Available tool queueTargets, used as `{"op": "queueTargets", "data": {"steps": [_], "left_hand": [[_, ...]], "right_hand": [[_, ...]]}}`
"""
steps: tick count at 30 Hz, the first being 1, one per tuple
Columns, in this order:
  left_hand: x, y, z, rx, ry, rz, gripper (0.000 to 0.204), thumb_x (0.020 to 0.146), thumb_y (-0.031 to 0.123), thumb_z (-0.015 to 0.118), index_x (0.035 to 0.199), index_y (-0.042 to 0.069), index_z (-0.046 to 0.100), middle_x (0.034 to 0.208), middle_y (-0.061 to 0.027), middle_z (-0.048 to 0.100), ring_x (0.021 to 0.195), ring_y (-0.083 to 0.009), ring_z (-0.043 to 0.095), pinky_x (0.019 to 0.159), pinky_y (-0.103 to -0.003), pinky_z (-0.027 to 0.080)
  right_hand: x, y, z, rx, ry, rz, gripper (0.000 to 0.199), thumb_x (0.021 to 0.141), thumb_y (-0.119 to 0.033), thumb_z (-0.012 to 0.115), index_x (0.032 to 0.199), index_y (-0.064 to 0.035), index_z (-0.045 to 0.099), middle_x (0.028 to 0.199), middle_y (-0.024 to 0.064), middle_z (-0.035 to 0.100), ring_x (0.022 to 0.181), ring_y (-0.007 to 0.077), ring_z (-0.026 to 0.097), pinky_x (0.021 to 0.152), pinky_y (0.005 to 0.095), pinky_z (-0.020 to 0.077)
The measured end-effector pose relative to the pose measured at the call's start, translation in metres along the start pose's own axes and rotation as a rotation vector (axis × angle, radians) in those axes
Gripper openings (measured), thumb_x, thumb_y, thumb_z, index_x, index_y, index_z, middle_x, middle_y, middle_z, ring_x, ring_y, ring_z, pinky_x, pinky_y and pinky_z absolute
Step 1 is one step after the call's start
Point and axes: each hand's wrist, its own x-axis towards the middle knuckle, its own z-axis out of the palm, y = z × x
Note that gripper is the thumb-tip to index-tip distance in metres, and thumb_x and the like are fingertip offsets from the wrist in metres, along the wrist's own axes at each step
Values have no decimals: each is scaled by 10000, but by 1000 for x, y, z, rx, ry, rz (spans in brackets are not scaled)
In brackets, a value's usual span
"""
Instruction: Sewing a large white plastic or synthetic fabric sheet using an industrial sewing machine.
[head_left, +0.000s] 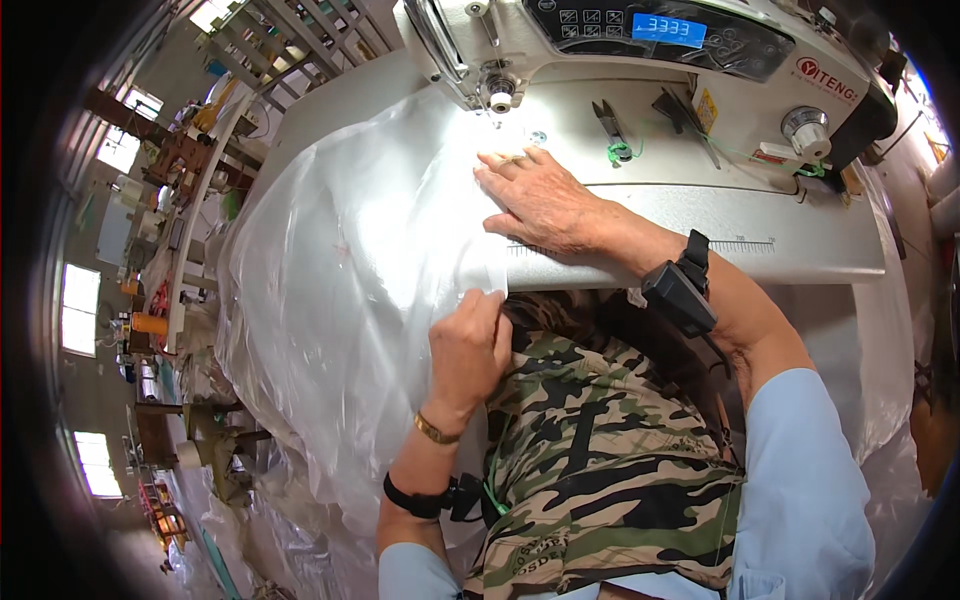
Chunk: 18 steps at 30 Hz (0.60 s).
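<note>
Head view, left fingers (482,308) pinching sheeting (330,230), right fingers (502,187) spread

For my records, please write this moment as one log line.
left hand: gripping plastic sheet; right hand: open at sheet's edge; sewing machine: display lit

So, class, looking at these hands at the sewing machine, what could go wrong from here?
The right hand lies close in front of the sewing machine's needle area, so its fingertips might get caught if the machine runs.

The translucent sheet spreads left in loose folds; its weight could pull the edge gripped by the left hand out of line.
</note>
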Motion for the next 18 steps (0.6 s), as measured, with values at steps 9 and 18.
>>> {"op": "queueTargets", "data": {"steps": [9,18], "left_hand": [[77,-23,18,92,58,69,33,793,40,620,773,17,607,761,-184,601,677,-397,610,612,-475,488],[137,-53,42,47,153,-79,132,826,72,613,793,-53,640,766,-229,645,710,-394,635,641,-436,493]], "right_hand": [[1,5,9,64,89,-34,384,934,-136,498,1258,71,510,1354,273,526,1198,372,525,1023,454,349],[16,11,-2,334,62,139,416,878,-33,473,1280,67,513,1143,233,630,1093,382,592,951,486,422]]}}
